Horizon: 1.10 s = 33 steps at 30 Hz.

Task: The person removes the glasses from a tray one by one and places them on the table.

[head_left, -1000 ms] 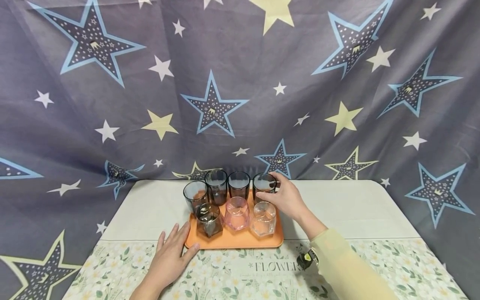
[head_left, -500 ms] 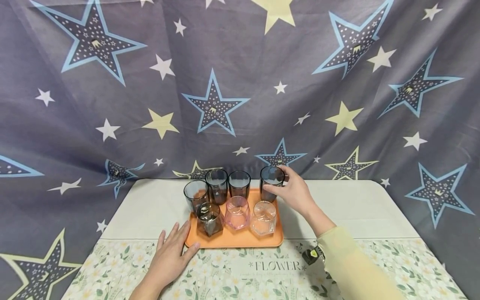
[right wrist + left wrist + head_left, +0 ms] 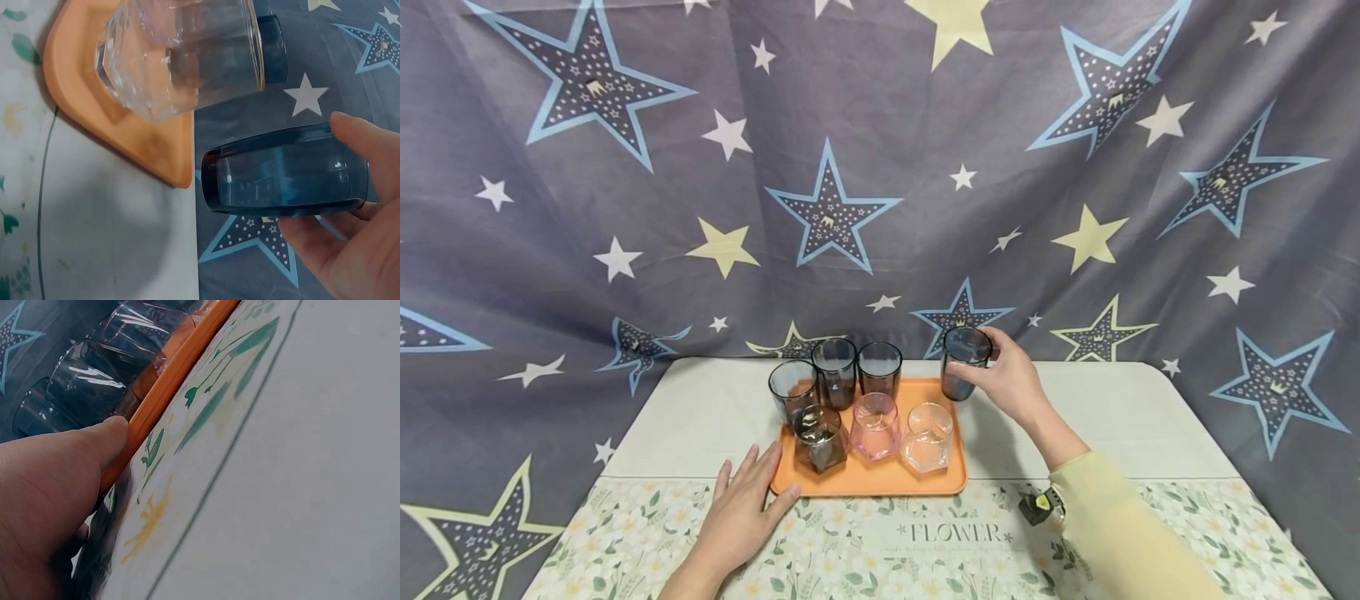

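My right hand (image 3: 1009,385) grips a smoky blue drinking glass (image 3: 964,379) near its rim, thumb on the near side and fingers around the far side. In the right wrist view, this glass (image 3: 281,172) hangs beyond the corner of the orange tray (image 3: 134,147). My left hand (image 3: 741,508) lies at the tray's front left corner, fingers extended along its side and thumb (image 3: 114,434) against the front rim. On the tray (image 3: 880,485), three more smoky glasses stand at the back. A dark faceted glass (image 3: 820,446), a pink one (image 3: 875,429) and a transparent one (image 3: 927,442) line the front.
The tray rests on a table with a white back part (image 3: 1097,417) and a floral cloth (image 3: 865,550) in front. A grey curtain (image 3: 880,108) with stars hangs right behind the table. The glasses on the tray stand close together.
My right hand has lifted the smoky blue glass from the tray's back right and carried it rightward, over the tray's edge. The left hand has stayed at the tray's corner.
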### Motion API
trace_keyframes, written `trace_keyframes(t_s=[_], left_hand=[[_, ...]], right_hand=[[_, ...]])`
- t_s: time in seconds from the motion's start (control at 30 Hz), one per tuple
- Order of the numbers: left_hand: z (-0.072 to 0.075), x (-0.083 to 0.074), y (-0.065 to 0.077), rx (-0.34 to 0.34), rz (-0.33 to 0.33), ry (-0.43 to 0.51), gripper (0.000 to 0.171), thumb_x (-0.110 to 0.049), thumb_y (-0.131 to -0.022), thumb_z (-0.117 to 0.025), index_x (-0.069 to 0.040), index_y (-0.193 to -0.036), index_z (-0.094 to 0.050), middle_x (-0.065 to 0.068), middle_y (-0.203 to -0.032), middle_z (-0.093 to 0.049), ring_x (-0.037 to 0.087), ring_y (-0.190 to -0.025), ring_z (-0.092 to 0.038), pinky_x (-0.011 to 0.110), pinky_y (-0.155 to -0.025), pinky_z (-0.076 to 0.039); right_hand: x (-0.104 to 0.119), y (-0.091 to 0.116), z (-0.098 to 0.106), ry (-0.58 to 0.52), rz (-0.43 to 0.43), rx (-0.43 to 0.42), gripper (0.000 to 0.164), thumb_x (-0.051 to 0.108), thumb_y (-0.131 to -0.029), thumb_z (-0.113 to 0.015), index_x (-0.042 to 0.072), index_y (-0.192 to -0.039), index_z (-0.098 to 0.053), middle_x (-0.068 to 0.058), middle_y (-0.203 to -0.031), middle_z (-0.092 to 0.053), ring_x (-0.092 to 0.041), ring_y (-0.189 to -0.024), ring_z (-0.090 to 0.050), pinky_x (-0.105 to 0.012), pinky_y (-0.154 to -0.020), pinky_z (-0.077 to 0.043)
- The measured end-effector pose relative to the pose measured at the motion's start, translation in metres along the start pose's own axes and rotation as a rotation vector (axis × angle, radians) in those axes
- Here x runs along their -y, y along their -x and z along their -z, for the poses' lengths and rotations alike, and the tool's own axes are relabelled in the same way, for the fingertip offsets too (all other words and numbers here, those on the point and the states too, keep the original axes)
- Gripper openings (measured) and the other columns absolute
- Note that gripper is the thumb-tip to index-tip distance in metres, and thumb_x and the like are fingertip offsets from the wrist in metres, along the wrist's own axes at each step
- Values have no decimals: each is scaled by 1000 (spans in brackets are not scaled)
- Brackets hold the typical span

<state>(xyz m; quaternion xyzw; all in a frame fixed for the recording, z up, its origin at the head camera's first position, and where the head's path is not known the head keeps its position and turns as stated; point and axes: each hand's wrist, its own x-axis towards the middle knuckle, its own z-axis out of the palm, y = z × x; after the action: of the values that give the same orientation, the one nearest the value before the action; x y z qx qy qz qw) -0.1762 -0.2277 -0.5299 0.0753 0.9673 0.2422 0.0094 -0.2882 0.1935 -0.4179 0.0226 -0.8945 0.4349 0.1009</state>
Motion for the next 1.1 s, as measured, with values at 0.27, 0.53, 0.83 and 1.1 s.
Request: trace_keyframes(t_s=[0.27,0.53,0.83,1.1], left_hand=[[0,0,0,-6,-5,-5,89,-59,-109,-63,-7,-174,-33,16,-175,-39,44,-166,-20,71,-131,2],[0,2,0,1,-1,-9,88,-59,-110,-63,-7,-174,-33,15,-175,-39,43,-166,-20,70,-131,3],[1,1,-1,6,-6,2,88,-59,-110,-62,-7,-174,-31,17,-175,-39,44,-167,-19,70,-131,3],[1,1,1,-2,-12,6,87,-56,-110,-64,-7,-174,-32,17,-174,-40,43,-167,-20,70,-131,3]], right_hand=[[-10,-3,6,23,-9,-24,86,43,-91,-94,6,-158,-55,-16,-131,-70,-31,-109,-61,-43,-89,-49],[-22,-5,7,27,-17,-34,85,40,-92,-93,2,-157,-54,-19,-134,-70,-33,-109,-64,-43,-87,-50],[-32,-5,5,47,-33,-35,84,42,-91,-93,0,-154,-56,-20,-130,-71,-33,-104,-64,-44,-86,-49],[-37,-6,1,44,-51,-20,87,45,-91,-93,1,-156,-54,-22,-134,-70,-33,-106,-63,-45,-87,-49]])
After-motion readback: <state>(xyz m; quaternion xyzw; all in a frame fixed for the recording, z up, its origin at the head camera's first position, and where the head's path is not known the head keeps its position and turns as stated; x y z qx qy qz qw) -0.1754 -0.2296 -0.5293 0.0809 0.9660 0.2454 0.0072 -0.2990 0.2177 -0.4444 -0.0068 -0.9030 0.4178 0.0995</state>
